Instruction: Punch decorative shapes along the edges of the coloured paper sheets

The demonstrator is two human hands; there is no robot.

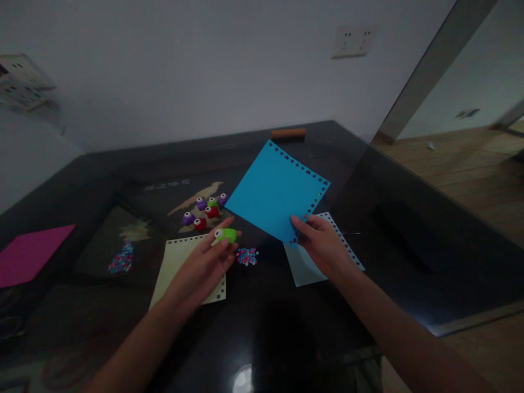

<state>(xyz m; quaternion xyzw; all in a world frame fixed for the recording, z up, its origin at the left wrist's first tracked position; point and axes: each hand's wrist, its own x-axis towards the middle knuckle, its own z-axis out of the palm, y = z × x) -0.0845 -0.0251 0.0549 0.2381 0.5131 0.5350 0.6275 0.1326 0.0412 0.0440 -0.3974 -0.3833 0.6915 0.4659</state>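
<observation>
My left hand (210, 259) holds a green craft punch (226, 235) with a white button, gripped between thumb and fingers. In my right hand (321, 237) a blue sheet of paper (274, 191) is pinched near its lower right edge. Small shaped holes run along two of the sheet's edges, and it is held tilted above the table. Beneath my left hand lies a pale yellow sheet (174, 273) with punched edges. A light blue sheet (306, 267), also punched, lies partly hidden under my right hand. Between the hands is a small pile of paper confetti (248, 256).
Several purple, red and green punches (200, 222) stand behind my left hand on the dark glossy table (262, 327). Another confetti heap (123, 257) and a magenta sheet (35, 255) lie at the left. A brown cylinder (289, 133) rests by the wall (213, 71).
</observation>
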